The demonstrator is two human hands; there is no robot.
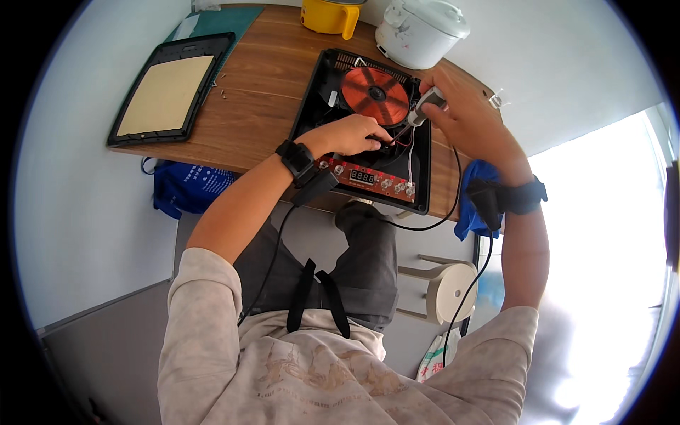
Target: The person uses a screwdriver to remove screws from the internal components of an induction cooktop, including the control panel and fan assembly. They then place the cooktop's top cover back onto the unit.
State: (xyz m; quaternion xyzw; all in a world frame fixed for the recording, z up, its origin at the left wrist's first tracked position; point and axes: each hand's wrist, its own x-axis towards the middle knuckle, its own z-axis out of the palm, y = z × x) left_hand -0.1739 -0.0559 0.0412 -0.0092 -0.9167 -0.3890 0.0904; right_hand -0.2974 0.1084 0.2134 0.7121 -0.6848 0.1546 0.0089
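Observation:
An opened induction cooker lies on the wooden table, its black shell showing a copper coil and a red control board along the near edge. My left hand rests inside the shell just below the coil, fingers curled over the wiring; whether it grips anything is hidden. My right hand holds a grey-handled tool upright at the coil's right edge, tip pointing down toward red and white wires.
The cooker's black glass top panel lies at the table's left end. A yellow pot and a white rice cooker stand at the far edge. A blue bag hangs below the table. A white stool stands by my right knee.

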